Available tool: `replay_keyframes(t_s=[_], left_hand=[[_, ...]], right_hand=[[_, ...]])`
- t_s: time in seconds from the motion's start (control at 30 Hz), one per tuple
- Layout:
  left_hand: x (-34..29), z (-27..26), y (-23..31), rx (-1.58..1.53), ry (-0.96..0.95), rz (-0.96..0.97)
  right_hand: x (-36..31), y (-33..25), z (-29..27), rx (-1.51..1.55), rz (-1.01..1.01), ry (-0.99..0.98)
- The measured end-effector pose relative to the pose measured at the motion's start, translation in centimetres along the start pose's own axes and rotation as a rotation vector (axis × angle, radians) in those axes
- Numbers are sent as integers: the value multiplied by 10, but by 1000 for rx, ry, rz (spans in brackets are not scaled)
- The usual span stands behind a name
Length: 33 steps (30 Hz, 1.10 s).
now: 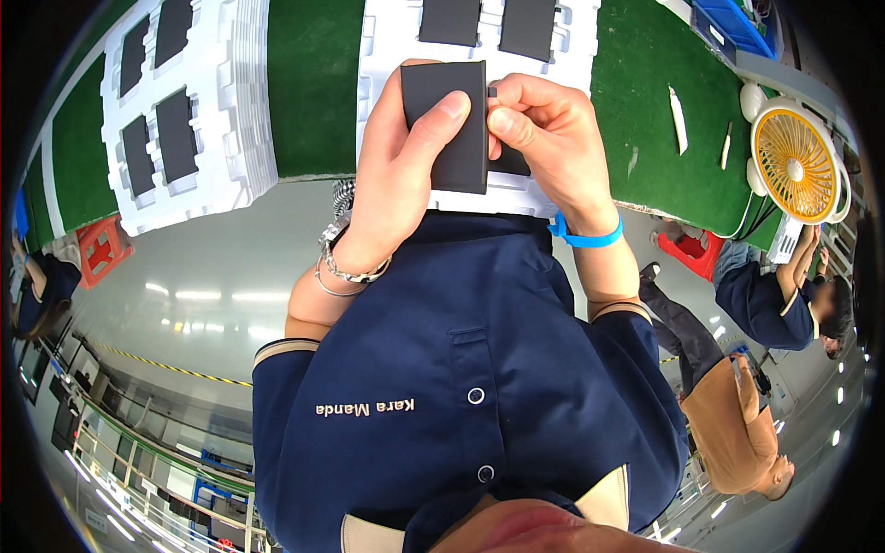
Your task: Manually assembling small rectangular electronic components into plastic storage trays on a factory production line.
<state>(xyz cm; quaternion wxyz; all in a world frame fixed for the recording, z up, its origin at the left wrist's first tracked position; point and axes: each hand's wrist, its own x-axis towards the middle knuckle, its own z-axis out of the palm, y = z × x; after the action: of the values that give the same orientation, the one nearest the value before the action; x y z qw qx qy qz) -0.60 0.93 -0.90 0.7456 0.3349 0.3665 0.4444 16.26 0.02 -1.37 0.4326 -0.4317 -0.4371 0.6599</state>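
A flat black rectangular pack [463, 152], which looks like a battery, is held over a white moulded tray [387, 41]. My left hand [387, 170] grips it from the left, thumb across its face. At the pack's upper right edge my right hand [562, 138] is closed, thumb and forefinger pinching a small dark tab [492, 92]. More black packs [528, 28] lie in the far part of the tray. Part of another dark piece shows beneath my right fingers, mostly hidden.
Left on the green bench [313, 92] stands a stack of white trays [221, 120] with several black packs. To the right lie a white tube-like tool [678, 120] and a thin pen-like tool [726, 146], near a yellow-and-white fan [795, 166]. Other people are farther off on both sides.
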Motion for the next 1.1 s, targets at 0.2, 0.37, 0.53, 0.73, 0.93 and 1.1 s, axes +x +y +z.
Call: replay_keyframes(t_s=[0.2, 0.37, 0.53, 0.73, 0.93, 1.1], left_hand=[[0, -1, -4, 250, 85, 157], [2, -3, -7, 511, 87, 275], [-2, 3, -2, 674, 114, 286], [0, 2, -12, 914, 125, 447], [0, 2, -12, 1018, 133, 519], [0, 4, -12, 1014, 131, 505]], right_hand=[[-2, -17, 2, -103, -25, 117], [-4, -22, 0, -355, -119, 157], [-6, -23, 0, -491, -180, 191], [-5, -27, 1, -610, -205, 208], [-3, -30, 1, -714, -250, 199], [-2, -31, 0, -728, -285, 186]])
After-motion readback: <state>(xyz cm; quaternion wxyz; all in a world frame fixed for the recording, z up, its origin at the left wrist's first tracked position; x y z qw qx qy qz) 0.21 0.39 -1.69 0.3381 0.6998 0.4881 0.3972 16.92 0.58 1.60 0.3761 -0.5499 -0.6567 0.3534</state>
